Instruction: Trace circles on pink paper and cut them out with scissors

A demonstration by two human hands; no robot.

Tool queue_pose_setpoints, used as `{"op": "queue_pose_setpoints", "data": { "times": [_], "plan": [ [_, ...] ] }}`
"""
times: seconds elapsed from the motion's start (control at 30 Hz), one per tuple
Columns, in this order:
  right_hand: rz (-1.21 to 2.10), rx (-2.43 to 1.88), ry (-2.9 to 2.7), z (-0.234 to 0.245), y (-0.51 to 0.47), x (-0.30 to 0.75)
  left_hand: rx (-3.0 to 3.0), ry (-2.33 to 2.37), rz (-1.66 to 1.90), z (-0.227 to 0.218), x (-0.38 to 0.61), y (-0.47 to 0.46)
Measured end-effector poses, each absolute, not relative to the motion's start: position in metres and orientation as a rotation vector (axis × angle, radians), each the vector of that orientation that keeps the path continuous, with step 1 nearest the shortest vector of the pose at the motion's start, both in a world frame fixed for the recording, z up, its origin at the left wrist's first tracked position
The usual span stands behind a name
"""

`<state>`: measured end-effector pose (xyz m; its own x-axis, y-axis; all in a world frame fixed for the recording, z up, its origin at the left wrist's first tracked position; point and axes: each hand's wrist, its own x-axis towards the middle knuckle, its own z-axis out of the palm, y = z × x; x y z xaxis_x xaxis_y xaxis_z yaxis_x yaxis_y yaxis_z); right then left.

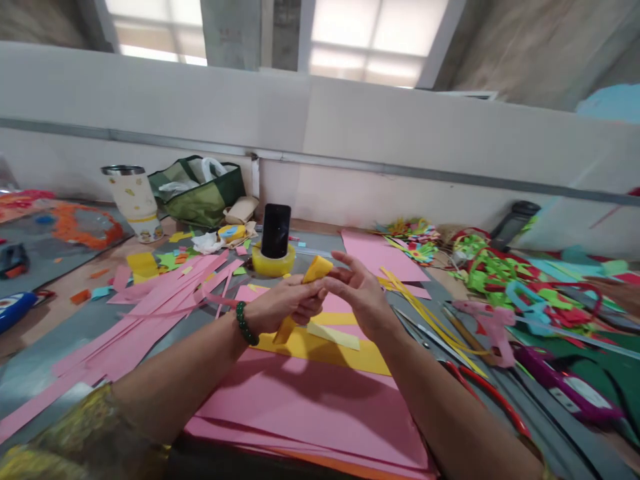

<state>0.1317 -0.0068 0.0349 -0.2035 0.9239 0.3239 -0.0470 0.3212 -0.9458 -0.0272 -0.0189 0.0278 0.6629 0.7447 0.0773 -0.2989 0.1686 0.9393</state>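
My left hand (287,303), with a green bead bracelet on the wrist, is closed around a folded yellow paper strip (318,268). One end of the strip sticks up above the fingers and its other end hangs below the palm. Close by on the right, my right hand (363,293) has its fingers apart, with thumb and fingertips at the strip's upper end; whether they touch it is hard to tell. Beneath both hands lies a stack of pink paper (310,407), topped by a flat yellow strip (325,350) and a small pale yellow piece (333,336).
Pink strips (150,310) spread out on the left. A phone (276,230) leans upright in a yellow tape roll (273,261). To the right are scissors (483,383), a pink glue gun (493,327), a purple tool (570,387) and paper scraps (550,303). A tumbler (134,200) stands back left.
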Motion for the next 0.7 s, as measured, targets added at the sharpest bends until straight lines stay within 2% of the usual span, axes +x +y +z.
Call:
{"op": "queue_pose_setpoints", "data": {
  "times": [0.1,0.33,0.47,0.7],
  "plan": [
    [1.320,-0.813,-1.453,0.036,-0.004,0.136,1.279,0.487,0.672,0.024,-0.026,-0.022],
    [1.302,-0.790,-1.497,0.040,-0.004,0.146,1.302,0.469,0.518,0.023,-0.027,-0.022],
    [1.217,-0.838,-1.507,0.044,-0.004,0.147,1.295,0.497,0.461,0.022,-0.029,-0.023],
    [0.893,-0.952,-1.535,0.056,-0.002,0.149,1.470,0.675,0.644,0.012,-0.035,-0.011]
  ]
}}
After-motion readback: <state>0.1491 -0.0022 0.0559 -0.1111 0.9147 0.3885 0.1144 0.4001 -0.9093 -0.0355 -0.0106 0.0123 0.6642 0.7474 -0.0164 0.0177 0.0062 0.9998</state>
